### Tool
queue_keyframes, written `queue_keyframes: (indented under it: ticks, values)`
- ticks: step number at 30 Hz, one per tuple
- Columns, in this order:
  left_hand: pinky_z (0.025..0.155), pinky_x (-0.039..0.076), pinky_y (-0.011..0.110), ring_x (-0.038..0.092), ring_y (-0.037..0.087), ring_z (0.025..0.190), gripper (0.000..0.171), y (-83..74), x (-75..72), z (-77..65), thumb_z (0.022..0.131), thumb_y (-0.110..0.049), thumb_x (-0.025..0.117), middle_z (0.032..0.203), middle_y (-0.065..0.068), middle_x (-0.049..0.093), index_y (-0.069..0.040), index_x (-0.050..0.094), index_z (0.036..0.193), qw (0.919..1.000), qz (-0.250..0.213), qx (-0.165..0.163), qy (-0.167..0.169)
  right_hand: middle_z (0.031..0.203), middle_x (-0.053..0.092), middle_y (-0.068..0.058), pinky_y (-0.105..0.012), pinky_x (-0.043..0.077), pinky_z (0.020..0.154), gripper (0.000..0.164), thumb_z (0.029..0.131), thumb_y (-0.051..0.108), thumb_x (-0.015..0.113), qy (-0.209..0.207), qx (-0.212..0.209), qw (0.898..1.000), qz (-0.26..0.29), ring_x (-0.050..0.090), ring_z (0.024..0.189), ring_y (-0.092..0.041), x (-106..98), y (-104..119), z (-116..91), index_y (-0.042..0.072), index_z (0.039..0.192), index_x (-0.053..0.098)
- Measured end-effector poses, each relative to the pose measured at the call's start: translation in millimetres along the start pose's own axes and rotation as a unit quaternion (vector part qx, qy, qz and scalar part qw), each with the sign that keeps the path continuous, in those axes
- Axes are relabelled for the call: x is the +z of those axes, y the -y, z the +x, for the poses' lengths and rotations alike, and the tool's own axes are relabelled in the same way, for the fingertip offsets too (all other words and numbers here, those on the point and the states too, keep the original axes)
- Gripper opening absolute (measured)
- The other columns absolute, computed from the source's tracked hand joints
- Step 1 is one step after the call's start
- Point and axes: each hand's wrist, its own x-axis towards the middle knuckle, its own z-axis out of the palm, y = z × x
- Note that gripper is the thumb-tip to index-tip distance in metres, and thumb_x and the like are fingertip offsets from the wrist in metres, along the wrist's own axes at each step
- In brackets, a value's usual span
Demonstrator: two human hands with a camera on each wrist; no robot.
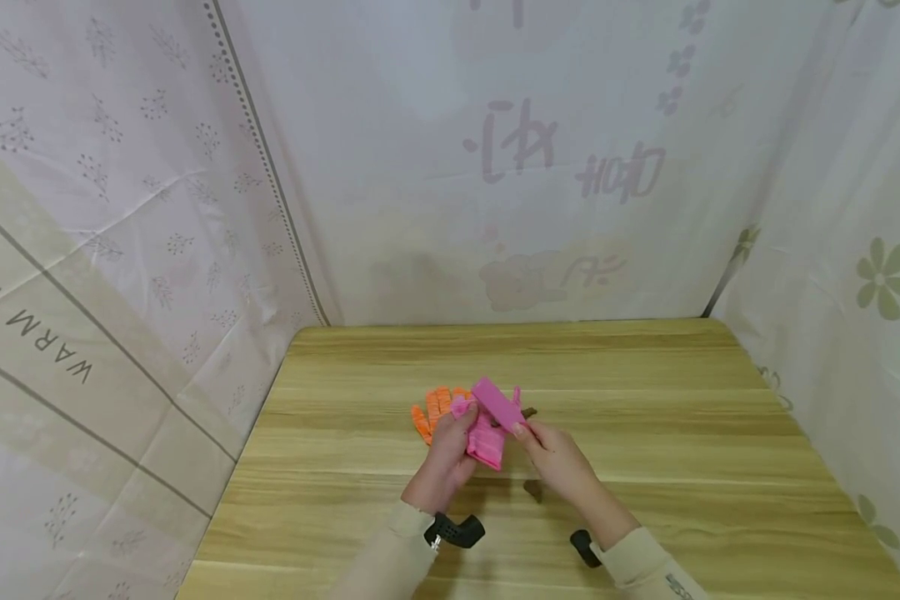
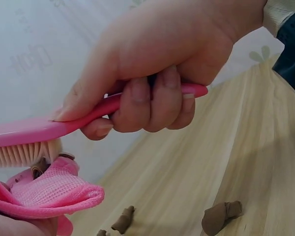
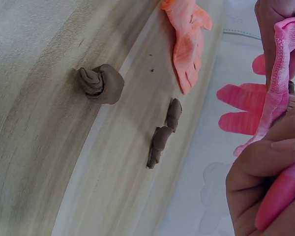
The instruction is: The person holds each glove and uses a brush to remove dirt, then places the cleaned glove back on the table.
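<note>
My left hand (image 1: pixel 447 454) grips a pink knit glove (image 1: pixel 486 447) above the table. A pink brush (image 1: pixel 498 406) with pale bristles is in my right hand (image 1: pixel 562 465), the fingers curled round its handle and the thumb along its neck. In the left wrist view the bristles (image 2: pixel 19 155) face down right at the glove, against a curled brown clay-like bit (image 2: pixel 38 168) lying on it. Pink glove fingers (image 3: pixel 243 105) hang out past the left hand in the right wrist view. Behind that hand lies an orange glove (image 1: pixel 435 404), flat on the table and partly hidden.
A brown clay-like lump (image 3: pixel 102 84) sits on the wooden table (image 1: pixel 330 500) nearer me. Farther off lies a longer brown piece (image 3: pixel 162 137), with small crumbs around. Printed curtains (image 1: pixel 390 208) hang behind the table and at both sides.
</note>
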Motion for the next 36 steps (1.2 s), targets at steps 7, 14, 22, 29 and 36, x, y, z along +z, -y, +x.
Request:
queue_keyframes:
  ticks: [7, 14, 22, 29, 36]
  values:
    - [0.094, 0.056, 0.028, 0.069, 0.014, 0.107, 0.034, -1.6, 0.0, -0.8, 0.108, -0.015, 0.048, 0.118, 0.008, 0.070, 0.006, 0.053, 0.133, 1.0000, 0.001, -0.003, -0.001, 0.068, 0.047, -0.001, -0.026, 0.034, 0.052, 0.037, 0.107, 0.040, 0.049, 0.007, 0.005, 1.000, 0.001, 0.040, 0.059, -0.012, -1, -4, -2, 0.008, 0.112, 0.068]
    - [0.094, 0.056, 0.028, 0.069, 0.013, 0.105, 0.032, -1.3, -3.6, 0.1, 0.108, -0.014, 0.047, 0.115, 0.007, 0.069, 0.006, 0.049, 0.133, 0.9998, -0.012, -0.012, -0.011, 0.069, 0.047, -0.001, -0.026, 0.036, 0.053, 0.039, 0.107, 0.038, 0.049, 0.007, 0.005, 1.000, -0.005, 0.041, 0.061, -0.013, 0, -9, -4, 0.007, 0.120, 0.069]
    - [0.094, 0.056, 0.028, 0.067, 0.013, 0.105, 0.031, -5.2, -7.0, 2.1, 0.108, -0.017, 0.046, 0.114, 0.008, 0.064, 0.004, 0.042, 0.131, 0.9995, -0.023, -0.016, -0.017, 0.069, 0.049, -0.001, -0.025, 0.036, 0.051, 0.035, 0.106, 0.039, 0.050, 0.006, 0.021, 1.000, 0.011, 0.044, 0.060, -0.012, 0, -18, -7, 0.010, 0.094, 0.064]
    - [0.099, 0.055, 0.033, 0.067, 0.016, 0.108, 0.032, -7.4, -8.3, 3.0, 0.109, -0.016, 0.045, 0.115, 0.010, 0.064, 0.006, 0.044, 0.133, 0.9988, -0.047, -0.011, -0.007, 0.066, 0.046, 0.001, -0.023, 0.033, 0.050, 0.035, 0.106, 0.038, 0.051, 0.004, 0.028, 1.000, 0.011, 0.039, 0.056, -0.010, -1, -19, -10, 0.011, 0.085, 0.059]
    - [0.103, 0.053, 0.035, 0.067, 0.018, 0.113, 0.031, -8.2, -8.7, 2.3, 0.108, -0.016, 0.047, 0.121, 0.012, 0.064, 0.004, 0.045, 0.132, 0.9977, -0.065, -0.018, 0.002, 0.064, 0.042, 0.003, -0.022, 0.030, 0.049, 0.037, 0.106, 0.039, 0.051, 0.004, 0.035, 0.999, 0.011, 0.036, 0.055, -0.009, -1, -21, -12, 0.011, 0.082, 0.057]
